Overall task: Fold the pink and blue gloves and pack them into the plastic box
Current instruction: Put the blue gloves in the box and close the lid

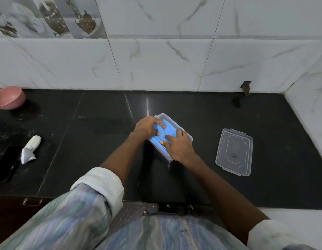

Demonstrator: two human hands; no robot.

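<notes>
A clear plastic box (pixel 175 125) stands on the black counter in the middle of the view. Folded blue gloves (pixel 168 130) lie inside it and fill most of the opening. My left hand (pixel 147 126) grips the blue material at the box's near-left end, fingers curled into it. My right hand (pixel 178 146) presses down flat on the blue gloves at the near-right end, covering that corner of the box. No pink glove shows; anything beneath the blue layer is hidden.
The box's clear lid (pixel 234 152) lies flat to the right. A pink bowl (pixel 9 97) sits at the far left by the tiled wall. A rolled white cloth (pixel 30 148) and a dark phone (pixel 7 163) lie at the left. The counter's front edge runs below my arms.
</notes>
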